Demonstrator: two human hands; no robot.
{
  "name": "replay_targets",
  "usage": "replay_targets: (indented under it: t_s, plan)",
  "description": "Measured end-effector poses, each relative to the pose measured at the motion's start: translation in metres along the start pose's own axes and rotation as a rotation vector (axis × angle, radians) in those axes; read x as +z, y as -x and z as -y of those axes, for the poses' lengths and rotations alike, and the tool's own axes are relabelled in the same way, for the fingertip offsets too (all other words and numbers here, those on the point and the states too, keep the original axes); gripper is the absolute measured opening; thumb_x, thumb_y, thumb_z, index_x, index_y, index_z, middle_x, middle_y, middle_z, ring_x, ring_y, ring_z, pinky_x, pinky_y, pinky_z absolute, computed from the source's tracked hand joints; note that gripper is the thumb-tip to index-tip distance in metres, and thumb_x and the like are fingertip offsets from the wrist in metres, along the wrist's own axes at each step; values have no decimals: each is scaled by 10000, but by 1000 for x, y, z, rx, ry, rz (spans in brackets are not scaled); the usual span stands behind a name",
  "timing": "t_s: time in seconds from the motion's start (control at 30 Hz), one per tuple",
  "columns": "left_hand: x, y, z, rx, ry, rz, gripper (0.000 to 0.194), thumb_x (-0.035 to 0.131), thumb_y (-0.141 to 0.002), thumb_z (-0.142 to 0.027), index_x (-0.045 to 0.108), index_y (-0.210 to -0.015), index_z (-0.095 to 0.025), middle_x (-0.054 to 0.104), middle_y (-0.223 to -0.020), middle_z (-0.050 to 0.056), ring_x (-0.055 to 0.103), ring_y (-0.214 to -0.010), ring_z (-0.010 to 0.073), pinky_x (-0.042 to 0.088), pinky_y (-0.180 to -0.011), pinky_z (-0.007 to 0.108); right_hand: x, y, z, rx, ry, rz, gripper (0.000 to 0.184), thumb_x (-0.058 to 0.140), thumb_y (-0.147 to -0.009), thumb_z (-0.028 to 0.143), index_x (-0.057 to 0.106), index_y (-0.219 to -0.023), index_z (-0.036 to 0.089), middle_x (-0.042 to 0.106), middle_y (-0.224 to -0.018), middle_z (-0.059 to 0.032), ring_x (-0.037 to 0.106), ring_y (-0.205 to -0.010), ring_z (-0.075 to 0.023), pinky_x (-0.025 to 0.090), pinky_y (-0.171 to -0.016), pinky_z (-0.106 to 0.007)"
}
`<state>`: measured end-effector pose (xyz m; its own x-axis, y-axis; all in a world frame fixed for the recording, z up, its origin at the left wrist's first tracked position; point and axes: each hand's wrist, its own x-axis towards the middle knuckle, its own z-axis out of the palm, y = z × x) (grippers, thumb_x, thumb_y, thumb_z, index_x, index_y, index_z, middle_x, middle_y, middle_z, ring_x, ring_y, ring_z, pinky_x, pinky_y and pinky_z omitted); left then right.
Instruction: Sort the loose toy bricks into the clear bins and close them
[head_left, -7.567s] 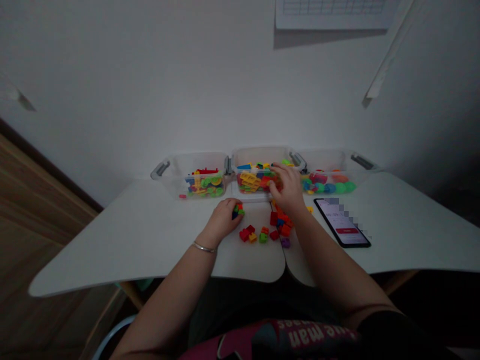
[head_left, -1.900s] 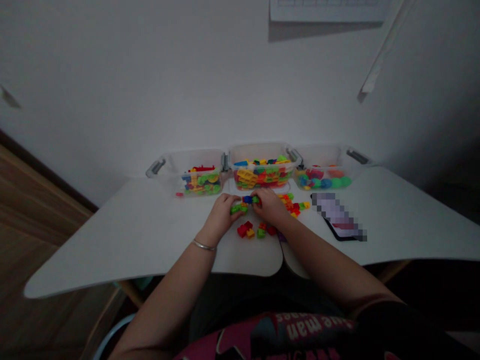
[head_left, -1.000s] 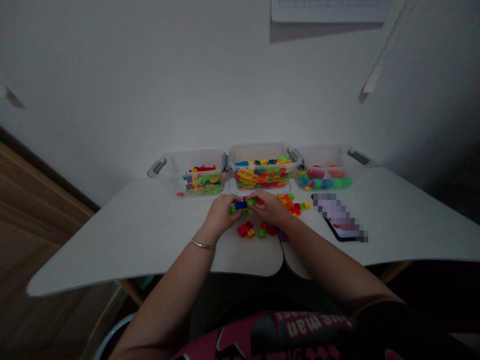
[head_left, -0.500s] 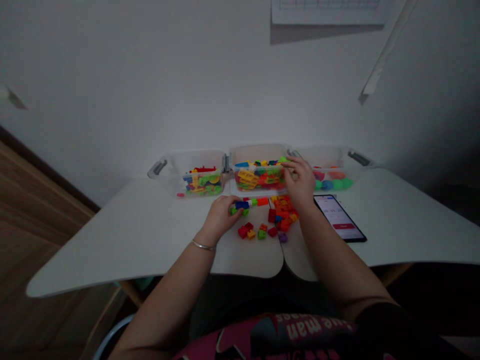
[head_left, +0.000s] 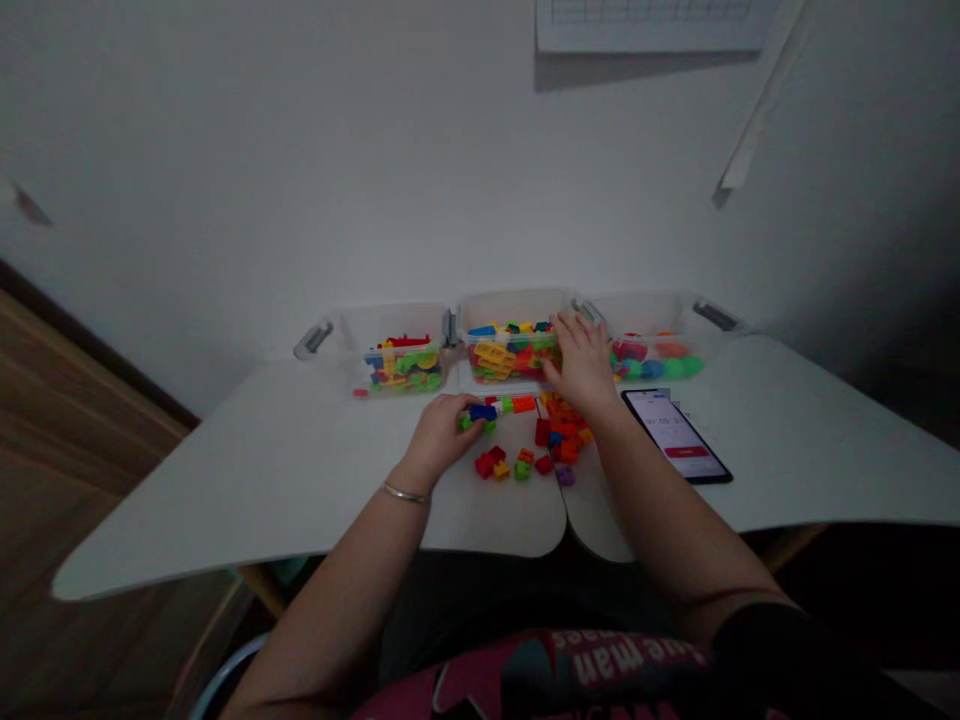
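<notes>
While the left hand (head_left: 439,428) curls around the near end of a short brick row (head_left: 501,407) on the table (head_left: 225,470), the right hand (head_left: 581,362) is away from it, reaching into the middle bin (head_left: 514,345). The row lies flat, its long axis running left to right across the table: a green and blue end sits under the left fingers, and the orange end points free toward the right. That free end lies just left of and nearer than the right hand, so the right hand is the one closer to it, with only the loose bricks (head_left: 559,435) between.

The left hand pinches the row's left end, fingers closed over it and knuckles up. The right hand rests palm down over the bin's right part with its fingers loosely spread over the bricks inside; the light is dim, and I cannot tell whether it has a brick pinched under the fingertips.

The middle bin stands between 2 others, a left bin (head_left: 390,355) and a right bin (head_left: 660,345), all 3 side by side against the wall. A phone (head_left: 675,435) lies just right of the right forearm, screen up.
</notes>
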<state>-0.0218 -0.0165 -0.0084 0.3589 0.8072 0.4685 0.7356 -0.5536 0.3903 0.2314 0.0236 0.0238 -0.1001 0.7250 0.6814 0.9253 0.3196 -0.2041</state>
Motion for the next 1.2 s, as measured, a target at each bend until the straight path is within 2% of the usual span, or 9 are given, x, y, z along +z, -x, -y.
replay_targets:
  t_s: [0.17,0.33,0.43,0.53,0.63,0.8,0.93,1.03,1.2]
  plan:
    - [1,0,2,9,10,-9,248,706,-804,-180,663,-1047,-201,715,-995,73,639,-959,251,515,-882,415,3,5,0,-22,15,-9,698,563,-837,290,365,-1495,169,377,-1557,-131,223,-1473,-353,120,-1198,-618]
    - [1,-1,2,11,24,-9,255,709,-795,-160,661,-1041,-202,717,-1000,70,639,-954,253,513,-880,418,5,10,11,49,-28,-102,636,533,-846,269,405,-1456,138,382,-1539,-154,215,-1470,-345,190,-1186,-599]
    - [2,-2,3,10,29,-24,251,716,-785,-148,657,-1024,-199,712,-992,64,637,-944,244,511,-872,402,4,15,25,12,-99,-156,525,526,-847,242,507,-1363,148,457,-1480,-150,308,-1426,-318,243,-1179,-547]
    - [3,-1,3,4,28,-42,254,723,-765,-126,652,-999,-193,708,-971,59,634,-925,237,509,-859,388,6,23,39,-31,-242,-165,369,522,-860,239,611,-1215,188,613,-1317,-122,514,-1256,-276,359,-1108,-483]
    - [1,-1,2,0,27,-53,256,732,-744,-112,652,-973,-195,706,-945,50,633,-904,230,507,-839,372,10,31,49,-54,-327,-56,255,537,-882,250,661,-1098,200,715,-1107,-98,629,-1049,-256,459,-964,-422]
    - [-1,-2,2,39,-6,-49,248,766,-740,-166,672,-964,-207,721,-933,45,643,-897,240,497,-844,385,15,38,56,-196,-261,239,151,620,-894,294,698,-984,200,752,-980,-75,660,-951,-253,454,-907,-403]
    - [-1,-2,4,63,-1,-53,277,770,-744,-166,675,-1000,-206,728,-972,52,651,-930,243,497,-869,392,18,39,56,-105,-336,359,135,654,-870,265,681,-985,200,754,-941,-70,688,-883,-228,492,-836,-372]
    - [0,-2,4,89,2,-46,278,768,-754,-176,678,-1015,-210,729,-985,53,655,-940,246,498,-871,398,24,41,52,-11,-535,406,138,631,-864,206,662,-998,218,751,-929,-43,703,-858,-188,524,-786,-326]
    - [-1,-1,2,109,21,-70,276,764,-758,-164,680,-1017,-211,728,-974,52,659,-936,237,504,-862,385,32,43,47,56,-784,394,125,621,-841,177,663,-951,220,742,-920,-24,705,-862,-169,548,-807,-329]
